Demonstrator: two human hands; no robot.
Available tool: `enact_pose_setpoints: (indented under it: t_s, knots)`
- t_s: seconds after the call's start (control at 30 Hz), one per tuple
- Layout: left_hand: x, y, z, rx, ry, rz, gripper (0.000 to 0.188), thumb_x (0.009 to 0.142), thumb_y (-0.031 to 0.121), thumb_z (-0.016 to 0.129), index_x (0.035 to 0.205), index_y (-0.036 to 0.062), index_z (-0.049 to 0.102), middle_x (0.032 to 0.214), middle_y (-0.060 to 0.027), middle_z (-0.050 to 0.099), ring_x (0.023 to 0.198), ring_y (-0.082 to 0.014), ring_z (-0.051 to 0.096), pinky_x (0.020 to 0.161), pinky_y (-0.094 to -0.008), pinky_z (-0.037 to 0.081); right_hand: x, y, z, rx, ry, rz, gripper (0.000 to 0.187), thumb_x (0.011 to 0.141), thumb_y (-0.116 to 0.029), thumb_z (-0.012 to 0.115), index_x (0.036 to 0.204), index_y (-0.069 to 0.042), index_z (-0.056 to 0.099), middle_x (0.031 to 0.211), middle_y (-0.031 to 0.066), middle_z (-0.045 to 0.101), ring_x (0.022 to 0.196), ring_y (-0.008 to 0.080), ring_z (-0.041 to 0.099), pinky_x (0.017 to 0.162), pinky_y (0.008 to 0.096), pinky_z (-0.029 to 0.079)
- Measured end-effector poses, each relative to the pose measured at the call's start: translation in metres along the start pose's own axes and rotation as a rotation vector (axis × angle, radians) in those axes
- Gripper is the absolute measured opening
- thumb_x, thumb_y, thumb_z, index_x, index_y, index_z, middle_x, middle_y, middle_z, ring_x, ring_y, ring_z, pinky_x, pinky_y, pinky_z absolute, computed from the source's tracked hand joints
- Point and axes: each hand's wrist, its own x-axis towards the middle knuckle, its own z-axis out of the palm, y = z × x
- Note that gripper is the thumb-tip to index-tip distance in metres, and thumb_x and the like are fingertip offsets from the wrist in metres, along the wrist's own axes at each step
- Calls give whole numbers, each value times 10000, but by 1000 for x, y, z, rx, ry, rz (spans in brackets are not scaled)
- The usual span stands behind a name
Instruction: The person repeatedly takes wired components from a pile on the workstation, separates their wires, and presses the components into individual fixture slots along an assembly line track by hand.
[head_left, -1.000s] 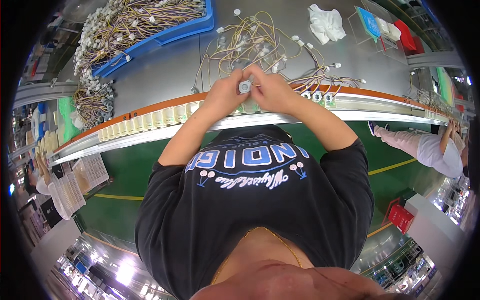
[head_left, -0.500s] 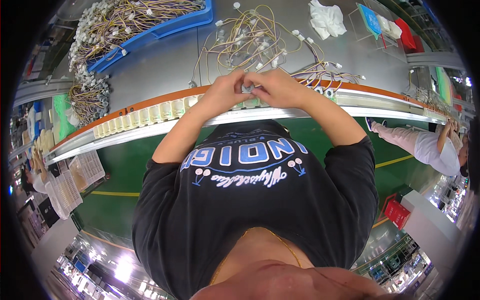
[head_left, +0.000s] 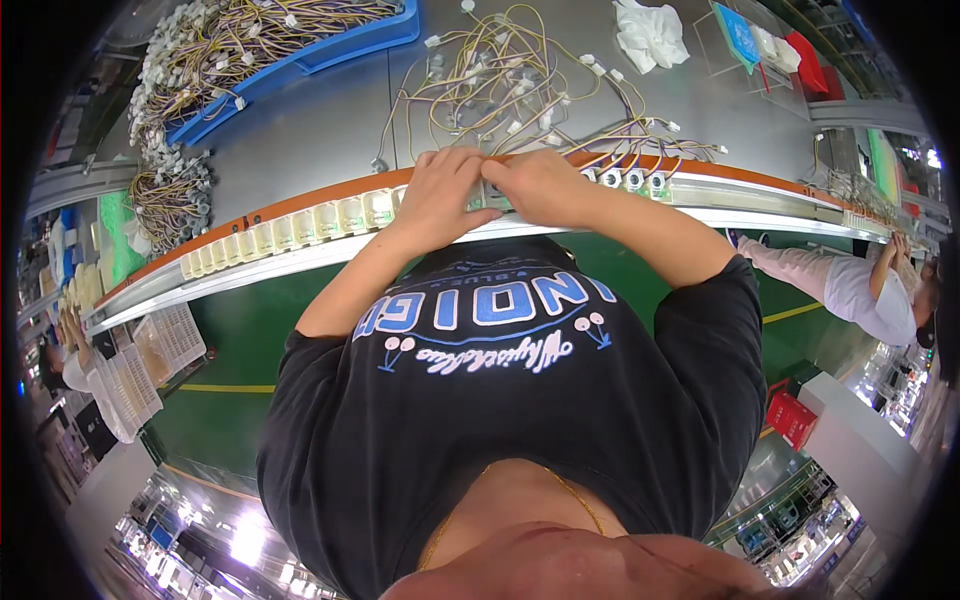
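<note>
Both my hands are at a row of small whitish plastic housings (head_left: 325,220) set along a rail. My left hand (head_left: 440,200) lies over the row, its fingers reaching across to the orange edge and its thumb stretched out apart from them. Close beside it, my right hand (head_left: 540,188) has its fingers curled down at a housing; what they grip is hidden. Right of that hand, several housings hold round grey-and-white parts (head_left: 634,180) with wires running out to the back. A loose tangle of yellow and purple wire harnesses (head_left: 490,85) with white connectors lies beyond my hands.
A blue tray (head_left: 330,55) heaped with wire harnesses stands at the back left, more bundles (head_left: 170,200) spilling beside it. White crumpled cloth (head_left: 650,35) lies at the back right. The rail's orange strip (head_left: 330,190) edges the metal table. Another person (head_left: 865,295) works at far right.
Half a second ago both hands pinched a small grey round part above the row. They have since moved apart slightly and down onto the housings; my left fingers have spread and the part is hidden.
</note>
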Motion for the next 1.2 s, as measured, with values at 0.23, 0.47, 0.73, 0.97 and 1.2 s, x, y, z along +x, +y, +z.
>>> enact_pose_setpoints:
  t_s: [0.23,0.47,0.73,0.97,1.2]
  knots:
    - [1,0,1,-7,35,31,483,619,262,709,986,42,486,1058,-82,492,1021,-246,440,835,-359,307,3,4,5,-70,12,-179,207,645,-90,576,814,-34,469,665,95,544,645,284,561,551,390,435]
    - [0,-1,3,-8,47,31,461,629,266,700,974,45,487,1050,-84,495,1018,-245,443,832,-356,308,3,0,11,-82,75,-141,230,653,-108,595,830,-19,479,819,122,568,785,260,572,610,353,461]
    - [6,5,12,1,110,-130,256,672,165,600,890,76,499,929,-71,490,928,-242,457,796,-358,313,6,20,-11,180,-93,84,106,690,-79,566,788,-39,555,720,113,602,704,281,593,616,365,461]
    - [8,8,15,23,138,-100,187,677,129,588,828,81,489,871,-71,475,869,-240,450,757,-363,308,-40,161,-56,54,-237,610,121,729,-120,550,797,-27,588,764,141,610,741,248,603,676,330,461]
    - [8,5,8,-73,62,-105,198,693,124,582,851,66,477,937,-84,481,932,-251,449,796,-354,302,21,208,7,181,483,583,214,723,-144,541,860,15,583,817,203,596,779,328,570,716,405,442]
